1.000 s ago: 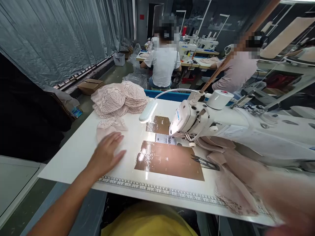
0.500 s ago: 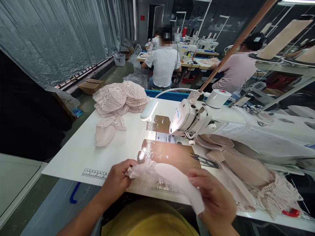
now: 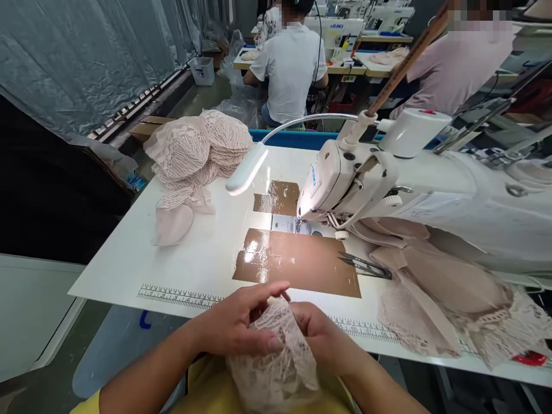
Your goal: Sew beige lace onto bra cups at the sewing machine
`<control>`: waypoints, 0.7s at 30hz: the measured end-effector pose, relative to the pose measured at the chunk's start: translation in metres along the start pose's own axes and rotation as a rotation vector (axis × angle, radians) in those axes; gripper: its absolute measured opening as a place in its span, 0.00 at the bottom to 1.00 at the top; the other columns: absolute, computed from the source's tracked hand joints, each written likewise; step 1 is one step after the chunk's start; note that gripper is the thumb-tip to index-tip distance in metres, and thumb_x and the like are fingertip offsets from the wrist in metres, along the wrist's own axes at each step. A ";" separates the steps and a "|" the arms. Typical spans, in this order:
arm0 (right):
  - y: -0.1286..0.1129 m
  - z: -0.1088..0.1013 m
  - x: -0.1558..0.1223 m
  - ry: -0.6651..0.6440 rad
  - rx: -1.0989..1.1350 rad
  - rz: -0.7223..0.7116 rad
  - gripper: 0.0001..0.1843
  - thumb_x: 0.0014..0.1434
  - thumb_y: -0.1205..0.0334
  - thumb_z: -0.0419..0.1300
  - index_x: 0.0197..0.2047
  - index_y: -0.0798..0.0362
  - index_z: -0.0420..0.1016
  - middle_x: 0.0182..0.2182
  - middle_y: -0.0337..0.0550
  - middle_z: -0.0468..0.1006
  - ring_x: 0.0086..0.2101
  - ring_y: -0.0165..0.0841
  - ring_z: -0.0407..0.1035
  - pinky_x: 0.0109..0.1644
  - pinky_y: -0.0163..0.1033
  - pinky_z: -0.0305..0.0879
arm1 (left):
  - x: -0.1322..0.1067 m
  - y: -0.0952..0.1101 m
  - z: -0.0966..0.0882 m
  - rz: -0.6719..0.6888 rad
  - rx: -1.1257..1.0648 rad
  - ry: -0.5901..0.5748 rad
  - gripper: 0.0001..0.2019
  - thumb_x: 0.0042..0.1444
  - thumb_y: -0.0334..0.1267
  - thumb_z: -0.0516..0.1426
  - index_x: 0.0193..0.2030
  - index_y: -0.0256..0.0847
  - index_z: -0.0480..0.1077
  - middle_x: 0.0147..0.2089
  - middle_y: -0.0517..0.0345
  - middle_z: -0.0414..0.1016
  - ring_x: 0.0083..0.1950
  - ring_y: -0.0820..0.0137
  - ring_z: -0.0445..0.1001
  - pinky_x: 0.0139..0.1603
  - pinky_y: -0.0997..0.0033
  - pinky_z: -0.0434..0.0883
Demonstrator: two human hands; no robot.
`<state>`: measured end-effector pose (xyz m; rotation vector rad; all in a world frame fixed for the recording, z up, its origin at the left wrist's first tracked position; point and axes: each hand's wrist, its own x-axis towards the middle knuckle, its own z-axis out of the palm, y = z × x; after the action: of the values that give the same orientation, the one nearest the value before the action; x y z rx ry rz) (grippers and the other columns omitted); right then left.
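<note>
While both hands are meeting close to the body, we are seeing the lace piece (image 3: 280, 362) bunching between them, just this side of the near table edge and in front of a yellow shirt (image 3: 209, 376). The left hand (image 3: 241, 325) is clamping it, thumb lying across the front; the right hand (image 3: 321, 336) is gripping its other side, fingertips hiding behind the folds. Beyond them, on the white table (image 3: 116, 256), a brown sheet (image 3: 310, 267) is lying flat, and small scissors (image 3: 368, 267) are resting with their tips over its right edge. Behind that a sewing machine (image 3: 330, 175) is standing, a lamp (image 3: 248, 169) hanging to its left. We are noting a lace stack (image 3: 183, 146) at far left, one loose piece (image 3: 173, 223) lying before it, and a beige heap (image 3: 457, 282) spreading to the right. Farther off, a co-worker in white (image 3: 291, 72) is sitting, back toward us.
</note>
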<state>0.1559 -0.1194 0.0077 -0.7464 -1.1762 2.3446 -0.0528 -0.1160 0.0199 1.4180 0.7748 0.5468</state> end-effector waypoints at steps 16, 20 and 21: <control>-0.009 -0.026 -0.006 0.365 -0.467 -0.267 0.18 0.58 0.45 0.58 0.44 0.49 0.73 0.33 0.40 0.73 0.33 0.33 0.66 0.37 0.36 0.63 | 0.021 -0.004 0.002 0.033 -0.090 0.236 0.19 0.61 0.49 0.54 0.27 0.35 0.64 0.28 0.60 0.58 0.30 0.74 0.57 0.30 0.75 0.58; -0.013 -0.022 -0.003 0.388 -0.491 -0.155 0.19 0.50 0.50 0.67 0.42 0.50 0.71 0.31 0.36 0.71 0.32 0.31 0.64 0.36 0.34 0.60 | 0.022 -0.006 0.004 0.016 -0.134 0.198 0.19 0.61 0.50 0.53 0.27 0.35 0.65 0.27 0.60 0.59 0.29 0.74 0.56 0.29 0.75 0.57; -0.013 -0.021 -0.001 0.409 -0.475 -0.146 0.15 0.53 0.50 0.65 0.36 0.52 0.72 0.29 0.36 0.70 0.30 0.29 0.62 0.34 0.33 0.59 | 0.023 -0.006 0.004 0.004 -0.157 0.199 0.20 0.62 0.50 0.52 0.26 0.35 0.64 0.26 0.61 0.58 0.28 0.75 0.56 0.29 0.75 0.56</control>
<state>0.1712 -0.0999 0.0078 -1.1833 -1.5420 1.6937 -0.0354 -0.1026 0.0101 1.2328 0.8678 0.7438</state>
